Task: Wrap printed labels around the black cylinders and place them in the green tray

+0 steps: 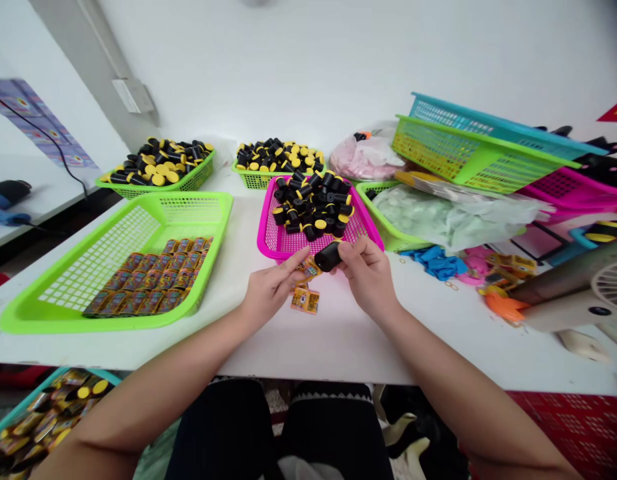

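Note:
My right hand [371,277] pinches a black plastic cylinder [328,257] with a yellow end, tilted to the left. In my left hand [268,290], the fingertips grip a small printed orange-and-gold label sleeve [308,268]. The sleeve is right beside the cylinder's left end; whether they touch I cannot tell. Just below the hands, a few more printed labels [305,300] lie on the white table [308,347]. Behind the hands stands a magenta basket [266,243], heaped with loose black cylinders [315,200] with yellow ends.
A large green basket [113,325] at left holds rows of label-wrapped pieces [148,280]. Two green baskets of cylinders [161,163] stand behind. At right are stacked baskets [483,157], plastic bags [438,213], blue balloon-like pieces [438,261] and a fan [588,287]. A teal basket [43,413] sits below the table's left edge.

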Demonstrator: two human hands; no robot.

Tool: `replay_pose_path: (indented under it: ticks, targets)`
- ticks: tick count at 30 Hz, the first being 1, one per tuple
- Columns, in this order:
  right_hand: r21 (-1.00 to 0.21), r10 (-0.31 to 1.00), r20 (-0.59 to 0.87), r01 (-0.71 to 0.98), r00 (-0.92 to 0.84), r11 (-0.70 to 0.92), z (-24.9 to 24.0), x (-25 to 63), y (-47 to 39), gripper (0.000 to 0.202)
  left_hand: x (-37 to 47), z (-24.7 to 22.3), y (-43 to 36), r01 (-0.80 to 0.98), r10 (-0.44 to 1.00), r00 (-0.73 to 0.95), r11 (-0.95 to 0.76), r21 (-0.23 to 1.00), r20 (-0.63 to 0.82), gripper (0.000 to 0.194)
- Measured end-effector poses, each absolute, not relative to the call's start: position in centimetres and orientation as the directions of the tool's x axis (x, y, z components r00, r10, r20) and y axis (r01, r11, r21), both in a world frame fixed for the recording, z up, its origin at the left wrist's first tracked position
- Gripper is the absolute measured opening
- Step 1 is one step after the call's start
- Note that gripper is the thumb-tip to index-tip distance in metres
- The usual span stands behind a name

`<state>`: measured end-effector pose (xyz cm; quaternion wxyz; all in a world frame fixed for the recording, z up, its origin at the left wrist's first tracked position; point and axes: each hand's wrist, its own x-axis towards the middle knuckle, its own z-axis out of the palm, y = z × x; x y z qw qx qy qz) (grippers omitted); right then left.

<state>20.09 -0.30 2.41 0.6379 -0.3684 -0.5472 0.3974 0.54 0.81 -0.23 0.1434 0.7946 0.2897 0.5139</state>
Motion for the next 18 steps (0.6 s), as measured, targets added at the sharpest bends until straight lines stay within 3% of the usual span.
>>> replay_pose_path:
  ticks: [8,10,14,18]
  targets:
    - [-0.866,0.866,0.500,0.041,0.022,0.499,3.08,19.91,-0.84,0.043,0.60,0.23,0.75,0.214,0.530,0.330,-0.848,0.485,0.781,0.037]
    - [-0.837,0.840,0.542,0.090,0.004,0.539,2.92,19.87,-0.87,0.041,0.79,0.32,0.81,0.209,0.586,0.334,-0.810,0.548,0.739,0.047]
    - [-0.779,0.797,0.599,0.175,-0.072,0.602,2.44,19.89,-0.83,0.039,1.10,0.30,0.95,0.112,0.707,0.344,-0.684,0.720,0.618,0.084]
    - [-0.741,0.766,0.618,0.193,-0.178,0.643,2.10,19.99,-0.79,0.030,1.12,0.34,0.94,0.067,0.763,0.418,-0.568,0.820,0.494,0.101]
